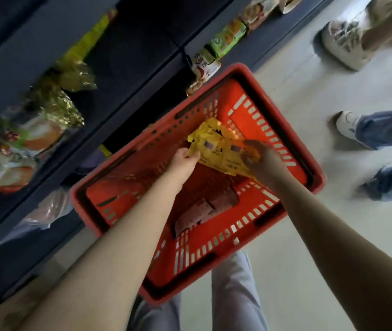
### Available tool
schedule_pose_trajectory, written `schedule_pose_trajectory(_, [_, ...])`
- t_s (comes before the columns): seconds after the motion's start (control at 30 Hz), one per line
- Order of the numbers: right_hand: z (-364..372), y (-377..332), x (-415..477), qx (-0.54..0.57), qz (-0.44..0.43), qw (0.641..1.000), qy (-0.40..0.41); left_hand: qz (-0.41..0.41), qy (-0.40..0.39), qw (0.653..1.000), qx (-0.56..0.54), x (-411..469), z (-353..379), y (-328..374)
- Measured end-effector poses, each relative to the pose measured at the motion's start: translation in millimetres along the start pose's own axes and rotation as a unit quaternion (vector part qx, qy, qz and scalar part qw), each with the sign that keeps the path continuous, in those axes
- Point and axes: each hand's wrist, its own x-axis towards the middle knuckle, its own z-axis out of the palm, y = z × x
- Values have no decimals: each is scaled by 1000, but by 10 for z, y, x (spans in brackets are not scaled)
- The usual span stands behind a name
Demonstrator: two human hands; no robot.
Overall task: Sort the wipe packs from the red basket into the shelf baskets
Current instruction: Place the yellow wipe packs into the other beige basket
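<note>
both hands (185, 161) (259, 158) grip crinkly yellow wipe pack (219, 146) w/ purple marks over red basket (314, 180).

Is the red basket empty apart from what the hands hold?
No, a purplish pack lies on the floor of the red basket.

No word, brand or number is coming through clearly enough to read. The yellow wipe pack (219, 149), near the centre, is showing small purple blocks and lines of fine dark print, all smeared by blur. Toward twelve o'clock, a white-and-red packet (204, 65) on the shelf is carrying large red characters (their strokes are running together, so I cannot tell which). The green packet (228, 39) at one o'clock is bearing a pale round mark, unreadable. At nine o'clock, a white-and-orange bag (16, 144) is displaying a red logo patch, likewise illegible.
</note>
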Motion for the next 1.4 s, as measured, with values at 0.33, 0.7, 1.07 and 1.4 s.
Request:
schedule_pose_trajectory(0.33, [348,74,308,-183,-10,983,-6,-23,-10,999,-30,392,235,-15])
schedule_pose_trajectory(0.7, [214,63,436,-242,-92,964,-63,59,-39,998,5,301,166,-144])
schedule_pose_trajectory(1.07, [-931,-643,-1667,290,-1,941,174,91,62,984,-137,-1804,-1138,-196])
schedule_pose_trajectory(1.4, [-1785,-2168,-3191,486,-204,850,-19,170,127,912,-352,-3982,-1573,6])
